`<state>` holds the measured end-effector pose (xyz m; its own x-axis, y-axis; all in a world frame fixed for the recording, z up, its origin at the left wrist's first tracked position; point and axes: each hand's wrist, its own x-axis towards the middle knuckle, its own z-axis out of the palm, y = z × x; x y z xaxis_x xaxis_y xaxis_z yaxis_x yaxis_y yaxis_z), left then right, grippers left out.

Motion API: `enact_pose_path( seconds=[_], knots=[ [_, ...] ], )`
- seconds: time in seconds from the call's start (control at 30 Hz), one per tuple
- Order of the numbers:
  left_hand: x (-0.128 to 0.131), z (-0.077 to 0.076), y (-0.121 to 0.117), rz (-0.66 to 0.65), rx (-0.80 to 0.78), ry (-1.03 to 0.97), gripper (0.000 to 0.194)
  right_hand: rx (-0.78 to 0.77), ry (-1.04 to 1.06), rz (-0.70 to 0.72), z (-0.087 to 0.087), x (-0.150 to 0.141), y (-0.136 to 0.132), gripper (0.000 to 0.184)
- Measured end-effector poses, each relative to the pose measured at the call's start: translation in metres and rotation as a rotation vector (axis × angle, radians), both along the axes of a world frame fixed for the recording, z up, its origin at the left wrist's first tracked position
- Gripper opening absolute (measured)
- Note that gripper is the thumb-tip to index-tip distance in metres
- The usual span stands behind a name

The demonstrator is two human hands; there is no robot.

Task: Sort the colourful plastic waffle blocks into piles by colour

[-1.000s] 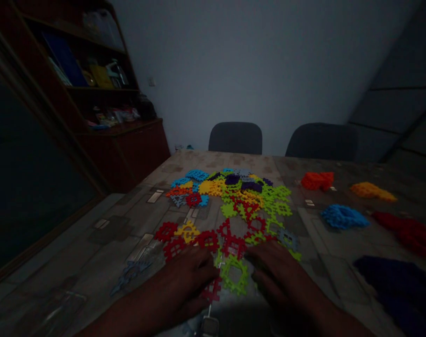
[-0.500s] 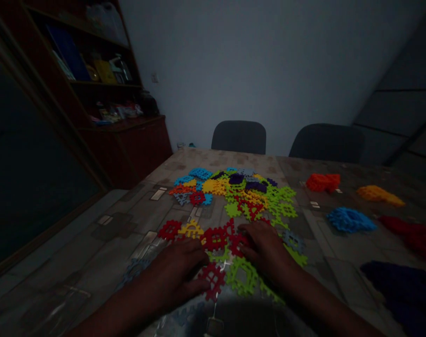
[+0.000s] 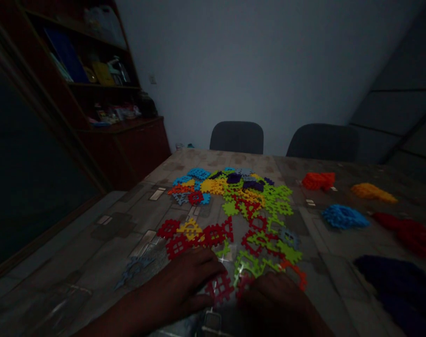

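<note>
My left hand [image 3: 191,278] is closed on a red toothed plastic building piece [image 3: 220,288] with a window-like grid, pinched between fingers and thumb. My right hand [image 3: 277,297] is curled, dark and partly lost in shadow. At its fingertips shows part of another red toothed piece [image 3: 242,284], most of it covered by the hand. Just beyond lie green toothed pieces [image 3: 249,264] and an orange one [image 3: 297,274]. Red pieces [image 3: 177,245] and a yellow arched piece [image 3: 191,228] lie beyond my left hand.
A mixed heap of toothed pieces [image 3: 234,187] covers the middle of the table [image 3: 128,210]. On the right are orange [image 3: 318,180], yellow [image 3: 373,192], blue [image 3: 344,216], red [image 3: 407,231] and dark purple [image 3: 398,285] piles. Two chairs [image 3: 236,137] stand behind; shelves [image 3: 93,84] at left.
My right hand has come back toward me with a red piece at its fingertips, uncovering red and green pieces. My left hand, still gripping its red piece, has shifted slightly right.
</note>
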<state>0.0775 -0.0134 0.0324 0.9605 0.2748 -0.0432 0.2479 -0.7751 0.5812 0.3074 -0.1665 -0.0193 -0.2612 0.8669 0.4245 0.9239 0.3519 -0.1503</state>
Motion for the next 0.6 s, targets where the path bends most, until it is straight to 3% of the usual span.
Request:
enact_pose_path(
  seconds=[0.2, 0.33, 0.4, 0.53, 0.6],
  knots=[
    [0.0, -0.012, 0.004, 0.01, -0.005, -0.118, 0.032, -0.151, 0.118, -0.065, 0.006, 0.02, -0.008, 0.043],
    [0.0, -0.015, 0.003, 0.006, -0.019, -0.138, 0.029, -0.212, 0.039, -0.139, 0.011, 0.007, -0.011, 0.051],
    [0.001, -0.014, 0.003, 0.005, -0.039, -0.149, 0.027, -0.213, 0.052, -0.167, 0.011, -0.001, -0.01, 0.049],
    [0.002, -0.01, 0.003, -0.014, -0.077, -0.186, 0.026, -0.2, 0.105, -0.18, 0.011, -0.008, -0.007, 0.028],
    [0.002, -0.008, 0.004, -0.013, -0.084, -0.188, 0.027, -0.197, 0.088, -0.181, 0.01, -0.006, -0.007, 0.039]
  ],
)
